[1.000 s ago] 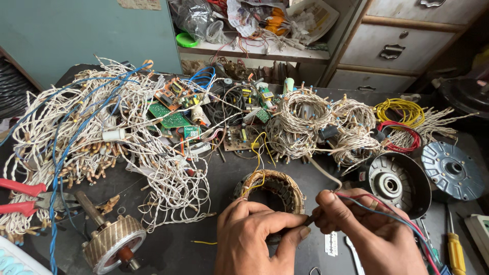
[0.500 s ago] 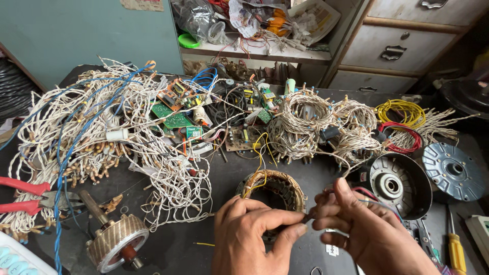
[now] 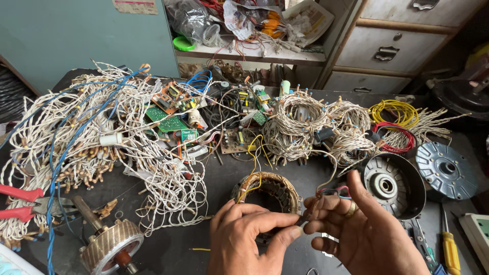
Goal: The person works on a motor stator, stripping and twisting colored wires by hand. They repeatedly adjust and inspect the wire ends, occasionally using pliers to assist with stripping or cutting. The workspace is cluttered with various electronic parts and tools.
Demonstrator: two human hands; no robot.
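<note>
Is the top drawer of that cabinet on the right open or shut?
Shut: the top drawer has its front flush with the cabinet frame, with no gap showing.

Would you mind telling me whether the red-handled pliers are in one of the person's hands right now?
No, the red-handled pliers lie on the table's far left edge, apart from the left hand and right hand.

The stator winding (image 3: 268, 192) sits on the surface (image 3: 214, 178) just behind both hands, left hand (image 3: 249, 242) beside right hand (image 3: 364, 234); the motor housing (image 3: 395, 183) lies right of it. A wire tangle (image 3: 91, 137) spreads left; circuit boards (image 3: 173, 109) lie behind; the rotor (image 3: 109, 248) and pliers (image 3: 23, 203) lie near left.
</note>
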